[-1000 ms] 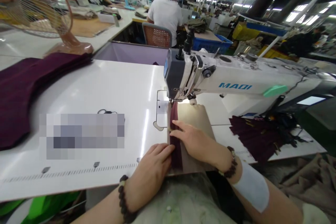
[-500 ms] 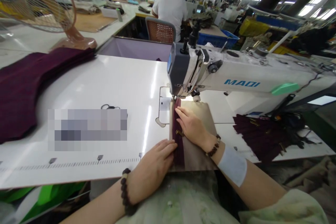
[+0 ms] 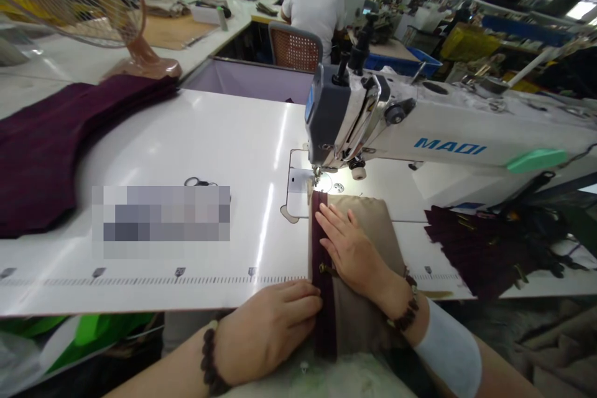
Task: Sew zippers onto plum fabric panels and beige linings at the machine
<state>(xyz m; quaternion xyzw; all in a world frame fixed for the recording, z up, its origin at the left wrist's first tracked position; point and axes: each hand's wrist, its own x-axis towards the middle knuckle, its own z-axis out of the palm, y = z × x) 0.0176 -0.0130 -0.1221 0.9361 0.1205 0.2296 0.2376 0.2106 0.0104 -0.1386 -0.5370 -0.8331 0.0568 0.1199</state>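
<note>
A beige fabric piece (image 3: 368,224) with a maroon zipper (image 3: 326,311) along its left side lies in front of the sewing machine (image 3: 448,124). Its far edge sits just short of the needle and presser foot (image 3: 317,175). My right hand (image 3: 357,255) rests flat on the fabric, fingers stretched along the zipper. Close to those fingers is a brass-coloured zipper pull (image 3: 323,267). My left hand (image 3: 270,329) grips the zipper's left edge near the table's front, fingers bent and thumb hidden. The near end of the fabric hangs over the table edge.
Maroon fabric pieces (image 3: 37,155) are stacked at left, beside a fan (image 3: 140,56). More maroon zippers (image 3: 471,249) with brass pulls lie at right. A small ring tool (image 3: 198,182) is on the white table (image 3: 224,137). A person (image 3: 314,6) sits ahead.
Both hands have drawn the fabric and zipper towards me. The far edge has come away from the presser foot, baring the needle plate. The view has shifted slightly.
</note>
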